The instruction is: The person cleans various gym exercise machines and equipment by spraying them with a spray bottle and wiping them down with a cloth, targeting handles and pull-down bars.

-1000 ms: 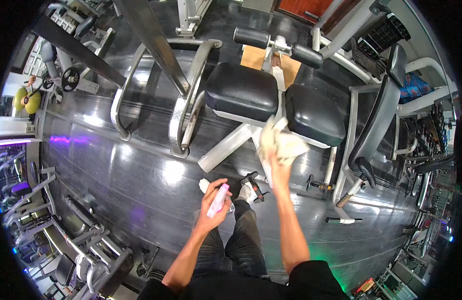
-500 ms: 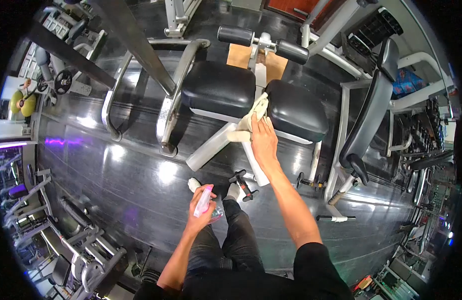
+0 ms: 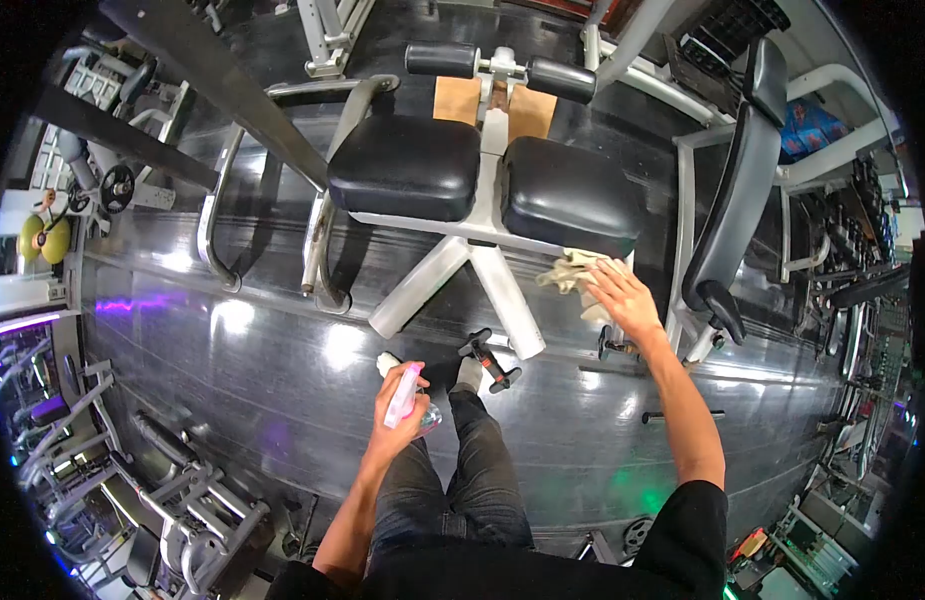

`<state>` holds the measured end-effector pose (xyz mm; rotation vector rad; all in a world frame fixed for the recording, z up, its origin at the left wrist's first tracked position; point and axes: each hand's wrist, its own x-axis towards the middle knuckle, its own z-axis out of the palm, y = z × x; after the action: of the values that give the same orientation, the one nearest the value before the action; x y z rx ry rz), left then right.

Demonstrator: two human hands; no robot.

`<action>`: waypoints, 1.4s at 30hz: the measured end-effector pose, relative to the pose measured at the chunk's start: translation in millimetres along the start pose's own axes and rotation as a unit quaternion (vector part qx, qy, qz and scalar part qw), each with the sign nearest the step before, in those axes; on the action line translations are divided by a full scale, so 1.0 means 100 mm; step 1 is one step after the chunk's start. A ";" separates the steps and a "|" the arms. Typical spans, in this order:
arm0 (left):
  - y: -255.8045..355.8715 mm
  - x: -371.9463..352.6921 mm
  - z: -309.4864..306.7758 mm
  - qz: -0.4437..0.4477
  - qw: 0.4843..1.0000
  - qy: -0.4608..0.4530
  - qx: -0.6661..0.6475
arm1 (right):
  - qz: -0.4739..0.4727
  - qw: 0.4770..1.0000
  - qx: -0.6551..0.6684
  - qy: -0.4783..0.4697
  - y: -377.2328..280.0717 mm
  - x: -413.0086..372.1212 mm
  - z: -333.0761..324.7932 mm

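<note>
Wrapped in my left hand (image 3: 394, 402) is a spray bottle (image 3: 404, 392) with a pink and white top, held low in front of my legs. My right hand (image 3: 625, 298) presses a cream cloth (image 3: 574, 272) against the front lower edge of the right black pad (image 3: 570, 192). The left black pad (image 3: 407, 168) sits beside it on the same white-framed bench (image 3: 494, 165). Part of the cloth hangs below the pad edge, and my palm hides some of it.
Two foam rollers (image 3: 442, 59) stand at the bench's back. Below the bench, splayed white legs (image 3: 507, 305) reach the floor near a black push-up handle (image 3: 489, 362) by my foot. A tall padded backrest (image 3: 739, 190) rises on the right; metal frame bars (image 3: 222, 90) are at the left.
My right hand and the cloth have moved right, from the gap between the pads to the right pad's front edge. The view has shifted slightly. My left hand still holds the bottle.
</note>
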<state>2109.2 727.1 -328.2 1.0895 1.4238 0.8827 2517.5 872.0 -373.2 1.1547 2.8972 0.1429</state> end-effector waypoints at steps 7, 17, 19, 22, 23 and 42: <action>0.05 0.00 0.24 0.062 0.997 -0.029 0.047 | 0.489 0.746 0.342 0.296 0.18 -0.44 0.14; 0.02 -0.08 0.45 0.096 0.989 -0.082 0.075 | 0.446 0.884 0.140 0.003 0.03 -0.11 0.59; 0.05 -0.10 0.44 0.072 0.992 -0.084 0.052 | 0.366 0.926 0.084 0.034 -0.20 -0.27 0.44; 0.03 -0.13 0.39 0.042 0.995 -0.082 0.036 | 0.373 0.914 0.155 -0.033 -0.64 -0.52 0.20; 0.02 -0.13 0.36 0.036 0.995 -0.081 0.043 | 0.375 0.913 0.155 -0.041 -0.78 -0.61 0.16; -0.05 -0.18 0.23 0.002 0.998 -0.059 -0.023 | 0.461 0.875 0.123 -0.085 -0.63 -0.22 0.26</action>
<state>2131.3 707.5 -330.8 1.0925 1.2989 0.8355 2492.2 813.5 -405.7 2.3449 2.0030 -0.3127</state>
